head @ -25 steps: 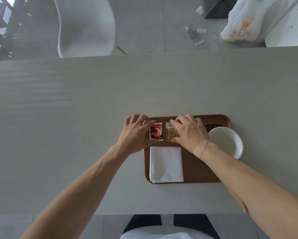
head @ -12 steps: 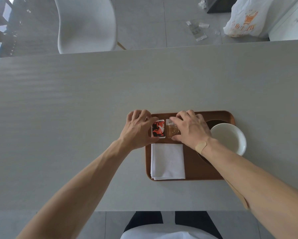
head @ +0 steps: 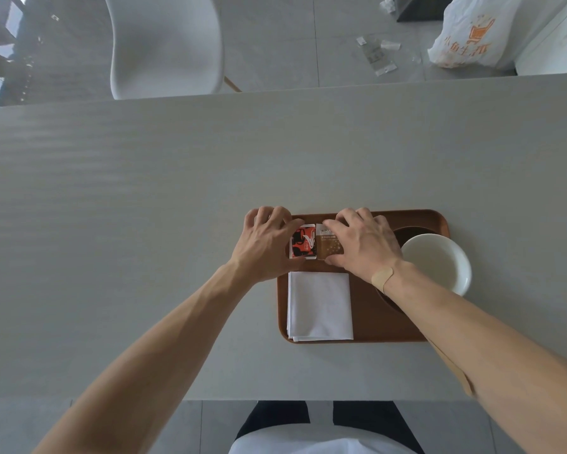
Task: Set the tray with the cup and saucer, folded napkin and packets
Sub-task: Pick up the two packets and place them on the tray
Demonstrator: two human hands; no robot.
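Note:
A brown tray lies on the pale table. At the tray's far left lie a red packet and a brown packet, side by side and touching. My left hand pinches the red packet between thumb and curled fingers. The brown one is pinched by my right hand, which covers its right part. A folded white napkin lies on the tray just nearer than the packets. On the right a white cup stands on a dark saucer, partly hidden by my right wrist.
A white chair stands beyond the table's far edge. A white plastic bag and scraps of wrapper lie on the floor at the back right. My legs show under the table's near edge.
The two packets have been pushed together; the gap between them has closed. Both hands stay on them.

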